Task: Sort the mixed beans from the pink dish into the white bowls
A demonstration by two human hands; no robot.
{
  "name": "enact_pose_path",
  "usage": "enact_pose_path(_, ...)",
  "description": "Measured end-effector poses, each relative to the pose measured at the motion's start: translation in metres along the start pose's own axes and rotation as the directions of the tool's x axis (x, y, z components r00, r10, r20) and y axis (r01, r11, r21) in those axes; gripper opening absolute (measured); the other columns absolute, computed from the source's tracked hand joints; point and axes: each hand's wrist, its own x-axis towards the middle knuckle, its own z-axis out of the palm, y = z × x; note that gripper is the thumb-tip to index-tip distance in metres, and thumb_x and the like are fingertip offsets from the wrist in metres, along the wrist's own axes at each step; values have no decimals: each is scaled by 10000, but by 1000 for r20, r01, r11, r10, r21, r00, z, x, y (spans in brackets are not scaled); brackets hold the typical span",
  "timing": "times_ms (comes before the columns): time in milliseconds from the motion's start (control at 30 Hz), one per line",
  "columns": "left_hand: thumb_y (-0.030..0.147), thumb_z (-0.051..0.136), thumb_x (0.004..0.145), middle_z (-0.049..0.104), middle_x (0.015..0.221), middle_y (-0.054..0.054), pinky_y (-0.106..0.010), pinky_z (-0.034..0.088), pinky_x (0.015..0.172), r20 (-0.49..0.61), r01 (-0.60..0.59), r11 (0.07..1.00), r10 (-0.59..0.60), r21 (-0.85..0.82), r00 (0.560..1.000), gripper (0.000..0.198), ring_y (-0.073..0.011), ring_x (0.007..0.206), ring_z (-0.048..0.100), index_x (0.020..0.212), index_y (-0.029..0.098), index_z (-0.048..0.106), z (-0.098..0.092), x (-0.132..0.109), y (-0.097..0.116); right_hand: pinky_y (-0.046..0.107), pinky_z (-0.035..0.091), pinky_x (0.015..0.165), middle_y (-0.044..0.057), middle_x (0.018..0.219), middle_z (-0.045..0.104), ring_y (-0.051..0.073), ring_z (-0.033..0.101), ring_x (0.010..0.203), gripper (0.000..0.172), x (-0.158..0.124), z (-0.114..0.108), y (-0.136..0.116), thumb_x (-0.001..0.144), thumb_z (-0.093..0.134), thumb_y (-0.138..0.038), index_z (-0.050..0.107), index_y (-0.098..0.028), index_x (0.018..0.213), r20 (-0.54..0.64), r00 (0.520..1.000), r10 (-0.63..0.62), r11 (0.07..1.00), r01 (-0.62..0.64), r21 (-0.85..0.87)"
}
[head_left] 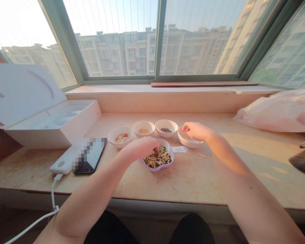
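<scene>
four white bowls (143, 124), one purple dish (152, 168), two hands (142, 148) (197, 131)

Right of the right hand (197, 131), the window ledge (193, 178) gives wide room up to the plastic bag (276, 112) in the back corner. The left hand (141, 148) has room toward the front edge, but on its left the white bowl (120, 136), phone (90, 156), power bank (61, 162) and white box (52, 127) stand in the way.
</scene>
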Motion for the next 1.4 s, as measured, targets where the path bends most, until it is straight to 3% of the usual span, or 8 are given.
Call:
enact_pose_path(233, 85, 508, 834, 714, 851, -65, -282, 430, 731, 12, -53, 998, 52, 27, 999, 244, -185, 820, 646, 751, 169, 722, 0, 4, -1, 312, 456, 770, 131, 1221, 715, 235, 676, 937, 342, -1, 1, -5, 885, 570, -107, 701, -194, 1188, 22, 999, 25, 1000, -25, -9)
enact_pose_path(433, 54, 499, 808, 734, 907, -64, -282, 427, 718, -28, -30, 999, 30, -18, 999, 255, -176, 808, 636, 782, 175, 723, 2, 3, -3, 321, 443, 755, 141, 1136, 735, 252, 675, 934, 313, -5, -1, -8, 904, 555, -140, 712, -177, 1173, -17, 1000, 17, 1000, -17, -7)
enact_pose_path(633, 94, 499, 878, 732, 947, -35, -256, 442, 721, -168, -25, 998, 15, -63, 986, 256, -158, 833, 631, 933, 202, 725, 5, 7, -17, 329, 462, 744, 123, 1092, 750, 251, 681, 918, 274, -9, -5, -14, 891, 569, -187, 730, -206, 1112, -113, 994, -3, 1000, 1, -18)
enact_pose_path(800, 129, 512, 944, 756, 1029, -47, -272, 484, 837, -461, 39, 986, -110, -159, 880, 238, -175, 930, 664, 956, 192, 741, -1, 8, -34, 313, 470, 751, 76, 1001, 763, 220, 682, 880, 187, -25, -10, -36, 910, 578, -198, 718, -214, 1032, -228, 946, -232, 963, 257, 82)
enact_pose_path(933, 181, 508, 977, 773, 1082, -69, -303, 504, 879, -565, 158, 966, -250, -206, 786, 256, -206, 967, 692, 1041, 202, 755, -4, 6, -46, 277, 489, 734, 38, 931, 759, 184, 683, 818, 109, -44, -3, -62, 890, 660, -282, 708, -220, 966, -142, 887, -440, 850, 462, 254)
enact_pose_path(1033, 209, 507, 986, 780, 1098, -83, -322, 505, 892, -575, 273, 935, -356, -228, 737, 267, -230, 998, 701, 1082, 212, 756, -1, 9, -53, 261, 485, 699, 18, 902, 762, 163, 682, 778, 109, -53, 9, -78, 883, 609, -185, 708, -220, 911, -19, 845, -535, 797, 512, 319)
enact_pose_path(1133, 218, 504, 980, 780, 1087, -99, -326, 506, 859, -554, 353, 910, -412, -217, 723, 271, -248, 985, 705, 1064, 209, 761, 4, 13, -58, 280, 468, 736, 27, 898, 762, 183, 685, 836, 192, -56, 22, -90, 865, 573, -117, 732, -221, 892, -11, 814, -581, 799, 573, 183)
enact_pose_path(1400, 192, 493, 950, 767, 981, -127, -300, 472, 756, -488, 405, 903, -419, -140, 766, 277, -227, 838, 683, 1045, 170, 752, 8, 14, -60, 314, 447, 763, 55, 917, 758, 228, 674, 899, 275, -55, 33, -99, 859, 554, -95, 772, -233, 955, 48, 799, -600, 798, 602, -40)
